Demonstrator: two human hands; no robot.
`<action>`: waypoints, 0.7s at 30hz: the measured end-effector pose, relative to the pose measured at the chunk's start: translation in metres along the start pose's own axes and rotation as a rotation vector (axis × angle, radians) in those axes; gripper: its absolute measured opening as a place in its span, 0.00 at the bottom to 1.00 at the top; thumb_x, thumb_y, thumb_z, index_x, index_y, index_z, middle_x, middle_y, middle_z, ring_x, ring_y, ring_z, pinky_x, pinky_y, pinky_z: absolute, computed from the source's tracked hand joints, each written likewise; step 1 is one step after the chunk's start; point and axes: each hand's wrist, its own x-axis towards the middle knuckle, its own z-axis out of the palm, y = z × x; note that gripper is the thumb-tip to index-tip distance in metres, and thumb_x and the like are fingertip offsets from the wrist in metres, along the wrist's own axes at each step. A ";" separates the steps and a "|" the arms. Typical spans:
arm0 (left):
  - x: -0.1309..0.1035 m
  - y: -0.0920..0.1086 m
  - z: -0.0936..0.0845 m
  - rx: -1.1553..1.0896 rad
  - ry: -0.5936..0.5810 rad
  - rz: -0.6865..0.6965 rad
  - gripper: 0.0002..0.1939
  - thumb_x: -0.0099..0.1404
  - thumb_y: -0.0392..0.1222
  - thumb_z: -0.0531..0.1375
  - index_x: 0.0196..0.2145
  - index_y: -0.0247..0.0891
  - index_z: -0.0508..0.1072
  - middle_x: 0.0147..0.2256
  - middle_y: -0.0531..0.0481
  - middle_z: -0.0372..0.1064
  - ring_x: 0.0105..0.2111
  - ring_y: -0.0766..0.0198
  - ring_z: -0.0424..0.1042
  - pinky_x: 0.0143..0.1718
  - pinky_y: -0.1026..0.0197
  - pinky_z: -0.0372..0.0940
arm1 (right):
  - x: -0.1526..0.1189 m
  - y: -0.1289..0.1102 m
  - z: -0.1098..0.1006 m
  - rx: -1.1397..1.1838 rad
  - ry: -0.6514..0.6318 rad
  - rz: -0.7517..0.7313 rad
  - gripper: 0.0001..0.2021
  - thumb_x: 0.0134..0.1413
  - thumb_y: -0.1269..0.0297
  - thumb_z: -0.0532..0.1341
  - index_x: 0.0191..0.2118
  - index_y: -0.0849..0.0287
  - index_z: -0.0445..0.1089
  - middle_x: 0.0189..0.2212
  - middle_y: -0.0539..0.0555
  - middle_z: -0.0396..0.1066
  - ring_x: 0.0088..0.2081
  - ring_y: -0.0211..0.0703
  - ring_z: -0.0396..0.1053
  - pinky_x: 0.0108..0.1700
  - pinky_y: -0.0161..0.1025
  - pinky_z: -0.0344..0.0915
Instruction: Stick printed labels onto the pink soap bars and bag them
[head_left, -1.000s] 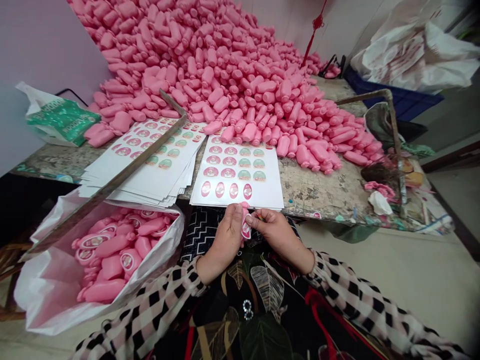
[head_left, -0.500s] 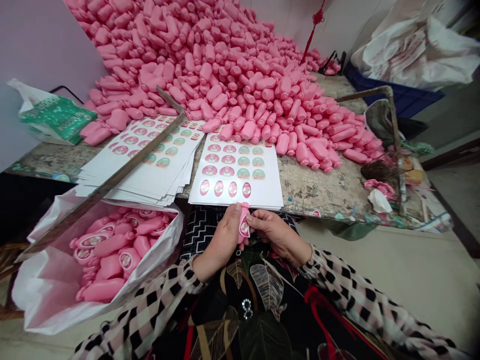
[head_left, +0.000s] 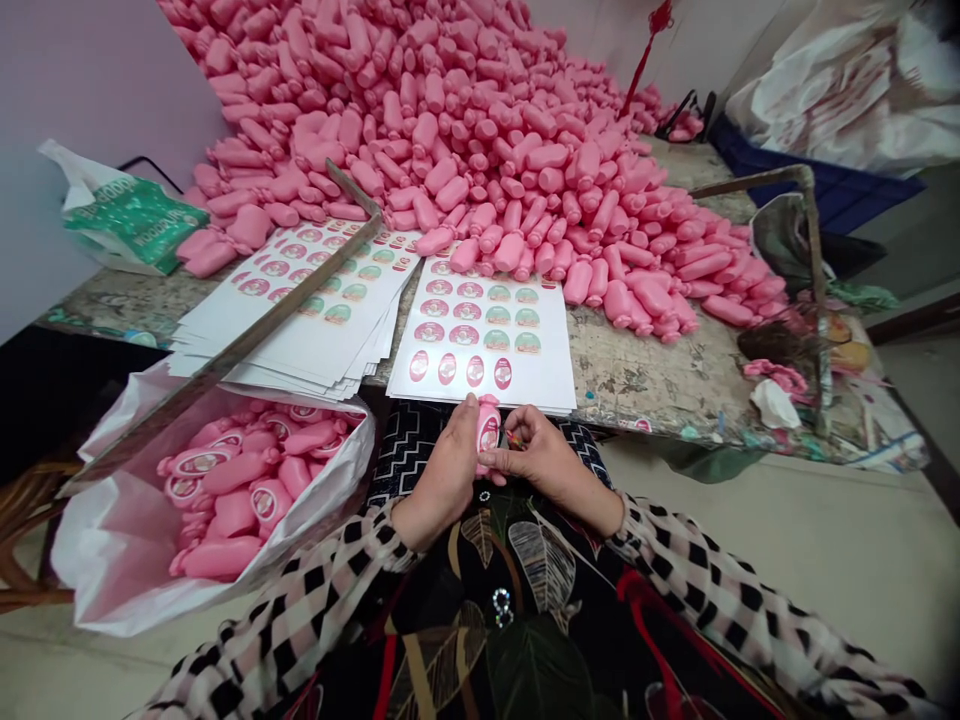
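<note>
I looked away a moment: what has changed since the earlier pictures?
The right hand has moved its thumb down the oval label on the pink bottle; the label's lifted edge looks flatter. The left hand still holds the bottle; the sticker sheets stayed.

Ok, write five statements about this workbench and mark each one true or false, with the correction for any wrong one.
1. The left hand holds a pink bottle with an oval label on it. True.
2. The right hand is inside the white sack. False; it is at the held bottle.
3. A metal bar crosses above the left stack of sticker sheets. True.
4. The white sack contains green bottles. False; they are pink, several with labels.
5. The blue crate is at the far left. False; it is at the far right.
</note>
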 end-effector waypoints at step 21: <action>-0.002 0.014 -0.003 -0.263 -0.192 -0.236 0.21 0.65 0.58 0.49 0.34 0.35 0.66 0.22 0.51 0.65 0.15 0.70 0.64 0.12 0.70 0.55 | -0.008 -0.019 -0.001 0.244 0.089 -0.050 0.16 0.48 0.49 0.62 0.28 0.57 0.62 0.21 0.44 0.59 0.23 0.33 0.55 0.26 0.32 0.55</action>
